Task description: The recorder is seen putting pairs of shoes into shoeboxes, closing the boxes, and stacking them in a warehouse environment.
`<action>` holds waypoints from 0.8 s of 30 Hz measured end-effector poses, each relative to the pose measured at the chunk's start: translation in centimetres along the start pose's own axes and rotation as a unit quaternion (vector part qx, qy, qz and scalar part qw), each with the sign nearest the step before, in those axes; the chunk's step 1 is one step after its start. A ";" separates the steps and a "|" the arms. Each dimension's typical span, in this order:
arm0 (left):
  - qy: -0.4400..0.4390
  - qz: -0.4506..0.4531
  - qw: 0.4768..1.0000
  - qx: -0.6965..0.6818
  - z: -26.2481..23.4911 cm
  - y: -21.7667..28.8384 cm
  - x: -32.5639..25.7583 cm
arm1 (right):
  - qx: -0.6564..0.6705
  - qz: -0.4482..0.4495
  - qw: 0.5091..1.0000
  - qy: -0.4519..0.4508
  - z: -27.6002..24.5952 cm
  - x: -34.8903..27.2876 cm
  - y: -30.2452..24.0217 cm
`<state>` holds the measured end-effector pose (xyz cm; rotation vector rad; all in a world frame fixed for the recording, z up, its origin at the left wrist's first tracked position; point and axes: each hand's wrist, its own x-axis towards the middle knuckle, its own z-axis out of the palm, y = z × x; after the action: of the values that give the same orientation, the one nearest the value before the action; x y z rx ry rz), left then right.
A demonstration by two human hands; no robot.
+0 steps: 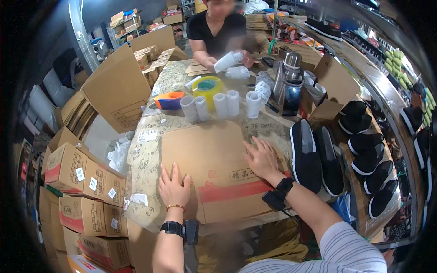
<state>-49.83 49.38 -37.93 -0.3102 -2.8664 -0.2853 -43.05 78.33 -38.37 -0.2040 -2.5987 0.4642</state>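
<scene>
A folded-flat cardboard box [205,150], brown with a red band, lies on the table before me. My left hand [174,185] rests on its left side, fingers spread. On its right part lies my right hand [261,157], also with fingers apart. Neither hand grips anything. Just beyond the cardboard stand several rolls of white labels [221,105], a big roll of yellowish clear tape [207,91] and an orange and blue tape dispenser [169,100]. A pair of black slip-on shoes [304,152] sits right of the cardboard, near my right hand.
Across the table a person [216,38] holds a white label roll. A steel thermos [289,73] and an open carton [330,86] stand at the back right. More black shoes [366,150] line a side shelf. Labelled boxes [73,170] are stacked on the left, below an open large carton [118,86].
</scene>
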 end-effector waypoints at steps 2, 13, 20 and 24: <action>-0.005 0.000 1.000 0.000 0.0 0.0 0.1 | 0.002 -0.001 1.000 0.001 0.1 0.0 0.1; -0.012 -0.004 1.000 0.004 0.2 -0.1 -0.1 | 0.019 -0.030 0.998 0.043 -0.1 0.0 -0.1; -0.017 -0.006 1.000 -0.002 0.1 0.0 0.0 | 0.024 -0.035 0.998 0.052 0.2 0.0 0.2; -0.006 0.000 1.000 -0.002 0.3 -0.2 0.0 | 0.023 -0.033 0.998 0.048 0.4 -0.1 0.3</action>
<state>-49.91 49.26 -38.21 -0.3127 -2.8776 -0.2914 -43.17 78.49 -38.83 -0.1217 -2.4898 0.4780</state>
